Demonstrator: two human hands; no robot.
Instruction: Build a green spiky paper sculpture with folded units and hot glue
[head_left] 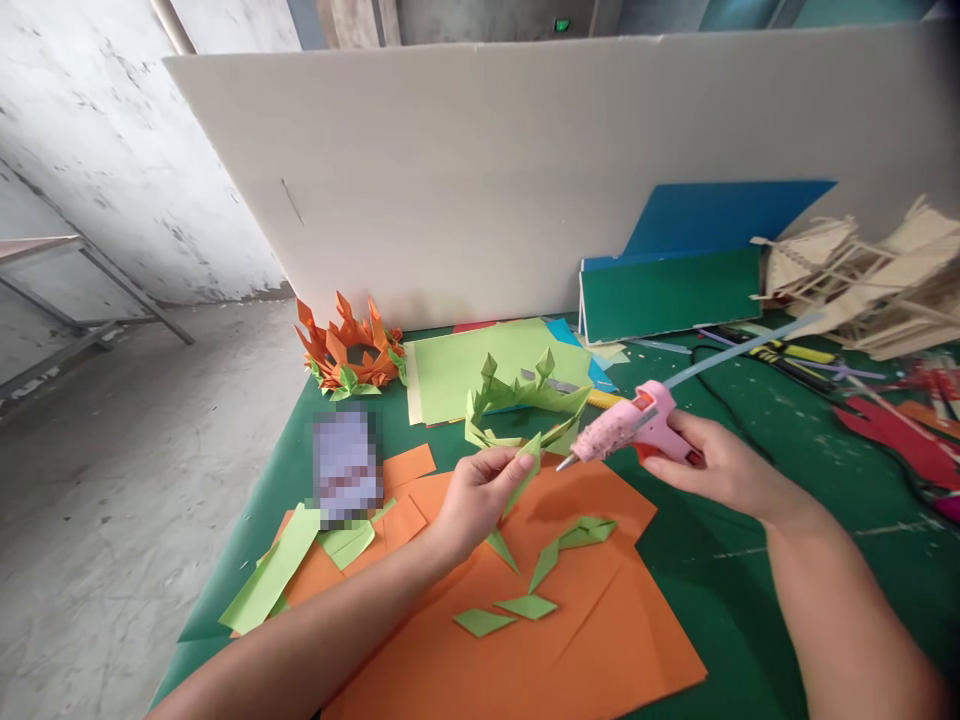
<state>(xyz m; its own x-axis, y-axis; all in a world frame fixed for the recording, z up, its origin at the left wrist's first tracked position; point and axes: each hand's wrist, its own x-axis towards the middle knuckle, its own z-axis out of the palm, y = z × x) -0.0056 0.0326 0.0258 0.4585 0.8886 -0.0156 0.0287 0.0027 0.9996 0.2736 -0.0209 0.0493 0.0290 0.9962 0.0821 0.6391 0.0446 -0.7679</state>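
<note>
My left hand point(487, 490) pinches a folded green paper piece point(527, 462) between thumb and fingers, above the orange paper sheets point(600, 640). In my right hand point(720, 465) is a pink hot glue gun point(634, 420), gripped by its handle. Its nozzle points down and left, close to the held piece but apart from it. A long pale glue stick point(739, 352) sticks out of its back. Just behind my left hand stands a green folded-paper crown point(495, 408), partly hidden. Several green folded diamonds point(526, 606) lie on the orange sheets.
An orange paper crown point(352, 350) stands at the back left, near a blurred-out rectangular object point(345, 465). Green paper sheets point(442, 370) lie behind the green crown. A white board point(450, 190) closes off the back. A wooden stick model point(870, 280) and tools point(806, 352) are at the right.
</note>
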